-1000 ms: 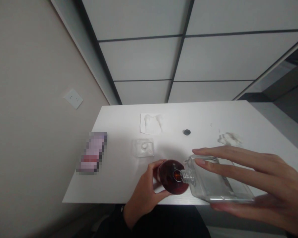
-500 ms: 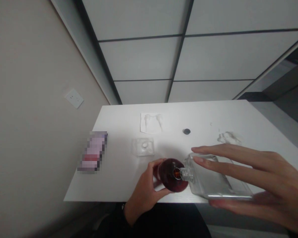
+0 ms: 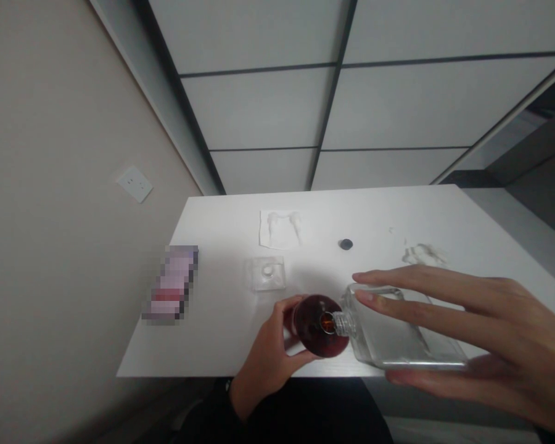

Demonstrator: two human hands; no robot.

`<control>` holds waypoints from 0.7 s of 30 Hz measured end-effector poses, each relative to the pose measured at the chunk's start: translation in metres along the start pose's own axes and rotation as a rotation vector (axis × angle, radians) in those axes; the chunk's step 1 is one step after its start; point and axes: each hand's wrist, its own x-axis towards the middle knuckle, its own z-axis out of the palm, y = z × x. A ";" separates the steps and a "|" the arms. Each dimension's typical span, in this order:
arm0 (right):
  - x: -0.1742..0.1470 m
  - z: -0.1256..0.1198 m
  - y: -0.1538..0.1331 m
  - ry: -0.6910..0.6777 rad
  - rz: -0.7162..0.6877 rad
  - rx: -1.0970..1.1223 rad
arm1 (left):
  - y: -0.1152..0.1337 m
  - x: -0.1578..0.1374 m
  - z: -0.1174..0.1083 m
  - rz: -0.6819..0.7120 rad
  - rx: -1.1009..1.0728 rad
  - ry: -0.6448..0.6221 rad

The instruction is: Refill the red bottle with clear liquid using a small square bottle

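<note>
My left hand (image 3: 277,345) is wrapped round a dark amber bottle (image 3: 317,342) whose round mouth faces up toward me. From the right, my right hand (image 3: 481,327) grips a clear, flat-sided bottle (image 3: 388,333) lying tilted on its side. The clear bottle's threaded neck is at the amber bottle's mouth; whether they touch or liquid runs between them, I cannot tell. Beyond the left hand, a small clear square piece with a round hole (image 3: 267,280) lies on the white table (image 3: 203,345).
A white paper with two translucent dropper-like pieces (image 3: 280,231) lies at the back. A dark round cap (image 3: 346,244) is right of it. Crumpled clear film (image 3: 423,253) lies beyond my right hand. A blurred-out pinkish phone-like object (image 3: 173,283) is at the left edge. A wall socket (image 3: 135,184) is at left.
Both hands and bottles keep almost the same pose. The whole view has shifted very slightly, with everything a little further left.
</note>
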 end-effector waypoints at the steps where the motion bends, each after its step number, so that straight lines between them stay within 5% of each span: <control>1: 0.000 -0.001 0.000 -0.003 0.002 0.007 | 0.001 0.000 0.000 0.001 0.004 0.001; 21: 0.008 -0.008 -0.004 -0.049 -0.039 -0.034 | 0.005 0.000 0.001 -0.034 -0.033 -0.011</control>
